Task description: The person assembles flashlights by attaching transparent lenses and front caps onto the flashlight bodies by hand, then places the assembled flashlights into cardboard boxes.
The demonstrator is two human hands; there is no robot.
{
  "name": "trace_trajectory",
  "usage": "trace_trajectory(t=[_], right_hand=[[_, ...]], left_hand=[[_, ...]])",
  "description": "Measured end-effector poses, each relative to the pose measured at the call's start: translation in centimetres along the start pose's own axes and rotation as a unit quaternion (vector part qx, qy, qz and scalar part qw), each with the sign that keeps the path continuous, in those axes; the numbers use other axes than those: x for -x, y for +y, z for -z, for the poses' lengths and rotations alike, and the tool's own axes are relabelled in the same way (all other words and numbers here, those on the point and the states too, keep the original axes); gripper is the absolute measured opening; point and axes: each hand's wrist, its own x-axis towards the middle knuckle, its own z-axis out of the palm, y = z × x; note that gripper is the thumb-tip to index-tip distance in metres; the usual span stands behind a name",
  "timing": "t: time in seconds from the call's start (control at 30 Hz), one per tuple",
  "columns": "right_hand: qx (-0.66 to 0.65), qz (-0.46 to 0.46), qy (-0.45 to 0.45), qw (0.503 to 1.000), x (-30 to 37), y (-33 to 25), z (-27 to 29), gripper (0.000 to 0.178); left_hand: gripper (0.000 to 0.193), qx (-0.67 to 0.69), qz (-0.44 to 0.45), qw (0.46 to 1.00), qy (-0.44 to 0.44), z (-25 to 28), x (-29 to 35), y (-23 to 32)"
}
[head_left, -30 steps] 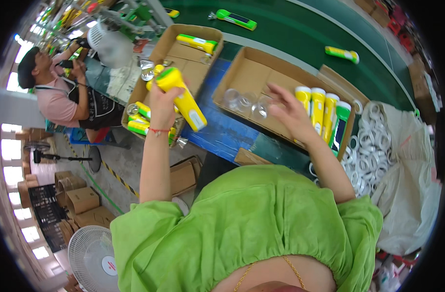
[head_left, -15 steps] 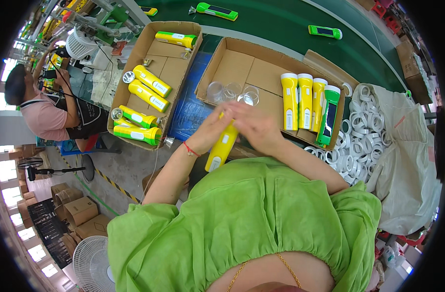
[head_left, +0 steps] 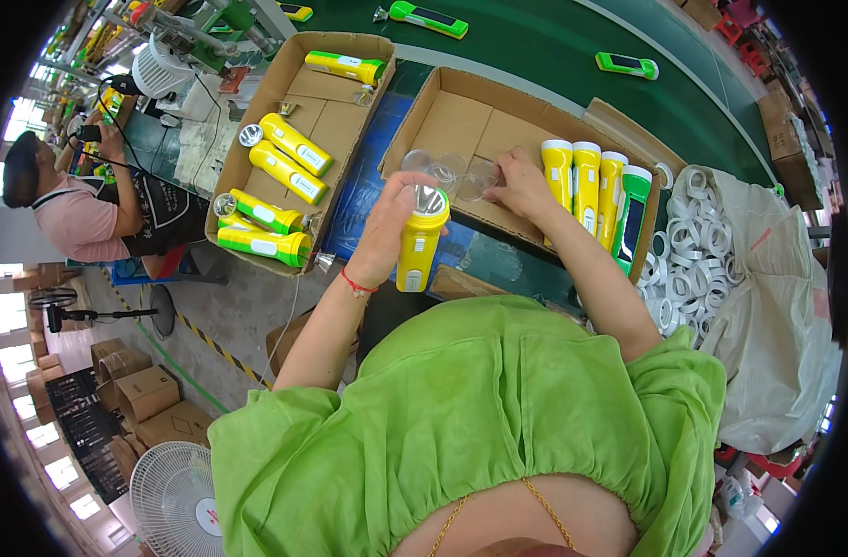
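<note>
My left hand (head_left: 384, 227) is wrapped round a yellow flashlight (head_left: 413, 265), held upright with its shiny reflector facing up and no ring round its rim. My right hand (head_left: 528, 188) reaches over the near part of the right cardboard box, its fingertips closed on the edge of a clear round lens (head_left: 481, 181). Beside that lens more clear discs (head_left: 445, 167) lie in the box. Right of the hand, yellow flashlights (head_left: 586, 184) with white rims stand in a row along with a green flashlight (head_left: 633, 213) bearing a dark panel.
A left cardboard box (head_left: 336, 153) holds several yellow and green flashlights with bare reflectors. White rings (head_left: 688, 251) spill from a pale sack (head_left: 767, 306) at right. Beyond runs a green conveyor belt (head_left: 535, 46) carrying flashlights. A co-worker (head_left: 81, 209) sits at far left.
My hands have parted. The left has tipped the flashlight so its reflector shows, and the right has moved away to the clear lenses and taken hold of one.
</note>
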Motion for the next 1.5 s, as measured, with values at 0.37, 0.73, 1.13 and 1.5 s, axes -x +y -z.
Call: trace_trajectory(t=[0.37,0.73,1.13,1.5], right_hand=[[-0.569,-0.061,-0.025,0.82,7.3,-8.1,8.2,0.037],[-0.419,-0.063,0.219,0.879,11.2,-1.5,10.0,0.024],[0.375,-0.212,-0.028,0.902,16.2,19.7,11.4,0.018],[-0.164,0.002,0.322,0.932,12.9,3.2,15.2,0.036]], left_hand=[[0.055,-0.186,-0.119,0.972,-0.083,-3.7,-0.3,0.5],[0.044,-0.035,-0.06,0.995,-0.072,-5.6,-1.9,-2.0],[0.044,-0.011,-0.014,0.994,-0.111,-8.1,-2.9,-1.4],[0.05,-0.026,-0.034,0.994,-0.097,-7.1,-3.6,-1.8]])
